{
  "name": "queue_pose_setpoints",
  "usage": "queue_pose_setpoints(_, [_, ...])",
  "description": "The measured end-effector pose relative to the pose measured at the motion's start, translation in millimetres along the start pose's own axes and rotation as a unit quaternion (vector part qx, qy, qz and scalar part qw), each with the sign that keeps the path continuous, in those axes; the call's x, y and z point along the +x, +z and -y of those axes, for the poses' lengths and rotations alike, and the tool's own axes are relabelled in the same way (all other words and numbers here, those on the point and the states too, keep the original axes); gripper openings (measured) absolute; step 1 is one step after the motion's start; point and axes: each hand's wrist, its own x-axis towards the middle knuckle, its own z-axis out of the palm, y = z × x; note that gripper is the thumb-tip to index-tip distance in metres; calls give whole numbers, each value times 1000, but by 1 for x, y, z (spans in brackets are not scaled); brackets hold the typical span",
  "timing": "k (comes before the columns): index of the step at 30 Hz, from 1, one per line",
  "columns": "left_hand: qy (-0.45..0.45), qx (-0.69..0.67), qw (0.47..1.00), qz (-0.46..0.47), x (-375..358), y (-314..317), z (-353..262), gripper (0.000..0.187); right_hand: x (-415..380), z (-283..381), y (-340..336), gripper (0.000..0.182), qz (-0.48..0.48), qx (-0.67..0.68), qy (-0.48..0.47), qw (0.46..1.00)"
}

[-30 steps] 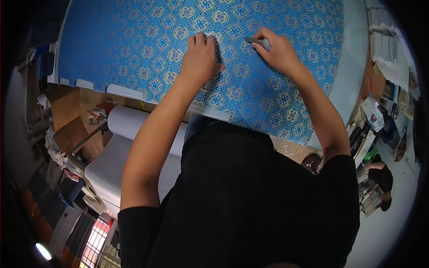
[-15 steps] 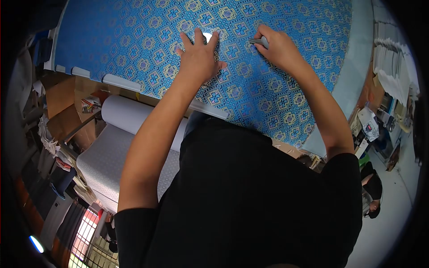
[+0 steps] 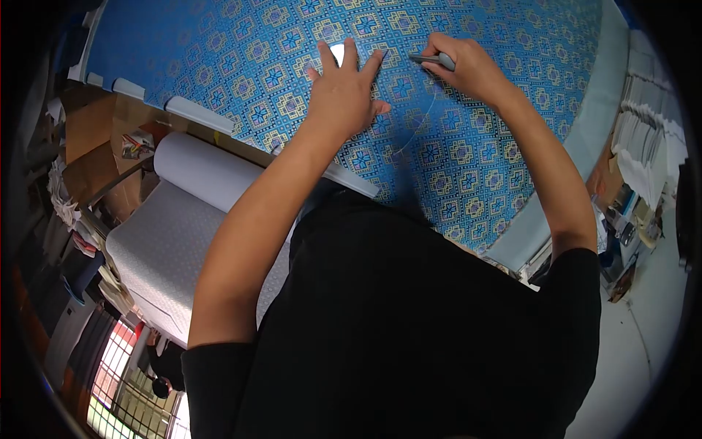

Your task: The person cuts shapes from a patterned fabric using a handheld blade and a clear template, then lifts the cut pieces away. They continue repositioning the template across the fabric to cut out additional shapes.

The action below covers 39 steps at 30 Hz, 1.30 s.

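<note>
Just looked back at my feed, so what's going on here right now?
A person is working on blue patterned fabric with bare hands. The left hand is spread over it, fingers apart. The right hand grips a small gray tool, its tip pointing toward the left hand. A thin pale curved line shows on the fabric between the hands; whether it is a cut, mark or thread, I can't tell.

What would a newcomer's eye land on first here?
First, the blue patterned fabric filling much of the top. On it, the left hand lies splayed; the right hand, further right, grips a gray tool. Lower in the picture, at left, lies a pale roll.
</note>
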Motion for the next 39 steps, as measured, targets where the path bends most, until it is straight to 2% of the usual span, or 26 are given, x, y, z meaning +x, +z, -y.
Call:
queue_pose_setpoints(9, [-1, -5, 1000, -25, -4, 2, 1, 91, 102, 19, 30, 18, 21, -15, -80, 997])
queue_pose_setpoints(20, [-10, -33, 998, -53, -6, 0, 2, 89, 129, 18, 46, 18, 1, 28, -97, 995])
queue_pose_setpoints(26, [-22, -37, 998, -50, -5, 2, 2, 97, 129, 18, 49, 18, -9, 50, -89, 995])
queue_pose_setpoints(29, [-32, -48, 997, -55, -5, 3, 1, 101, 133, 10, 42, 19, 15, 48, -98, 994])
queue_pose_setpoints(32, [-49, -59, 996, -46, -8, 1, -4, 101, 146, 3, 23, 19, 86, 62, -104, 989])
queue_pose_setpoints(34, [-83, -68, 994, -13, -10, -4, -11, 101, 163, -8, 17, 16, 167, 38, -137, 976])
queue_pose_setpoints(35, [-88, -72, 994, -11, -10, -3, -15, 101, 174, -13, 18, 13, 168, 39, -183, 968])
queue_pose_setpoints(37, [-125, -66, 990, -10, -9, 2, -20, 92, 185, -26, 18, 13, 188, 40, -188, 963])
queue_pose_setpoints(39, [-131, -72, 989, 1, -9, 2, -20, 92, 204, -50, 18, 13, 215, 36, -195, 956])
